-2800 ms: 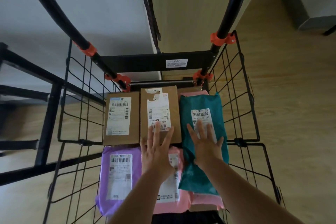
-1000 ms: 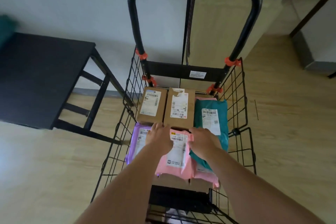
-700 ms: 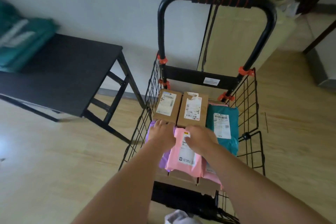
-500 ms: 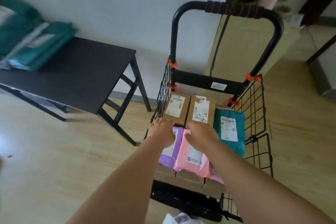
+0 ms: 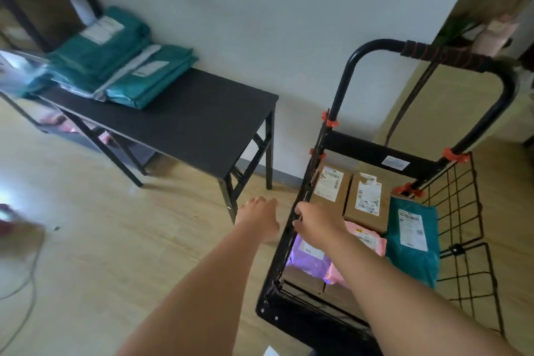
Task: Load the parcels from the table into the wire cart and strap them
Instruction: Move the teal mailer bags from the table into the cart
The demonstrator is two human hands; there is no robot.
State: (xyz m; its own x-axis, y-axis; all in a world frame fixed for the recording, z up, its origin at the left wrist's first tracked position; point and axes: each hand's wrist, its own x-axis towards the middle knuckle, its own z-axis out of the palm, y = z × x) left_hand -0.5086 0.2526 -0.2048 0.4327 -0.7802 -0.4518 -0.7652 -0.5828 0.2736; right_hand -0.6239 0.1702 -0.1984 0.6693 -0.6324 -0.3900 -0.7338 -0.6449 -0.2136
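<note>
The cart is part loaded and more waits on the counter, so I read this as the turn back for another parcel. The left hand (image 5: 258,218) hangs over the wooden floor between the black counter (image 5: 187,119) and the black wire cart (image 5: 462,211), arm stretched forward, grip loose and holding nothing. The right hand (image 5: 316,221) reaches across to the cart's left wire wall, above the purple plastic mailer (image 5: 309,254). Its fingertips are at the wire, but whether that grip is closed on the rim I cannot tell.

In the cart lie two brown cardboard boxes (image 5: 328,188) side by side at the back, a pink plastic mailer (image 5: 367,237) in front of them and a teal plastic mailer (image 5: 413,243) at the right. The stack of teal plastic parcels (image 5: 144,78) sits at the far end of the counter, well apart from both hands.

To do this well, take the top parcel of that stack, not one from the middle. These soft bags will likely sag, so slide both palms under it and carry it flat. Lay it label up across the level layer in the cart — a low, even pile should strap down more securely than a heap.
</note>
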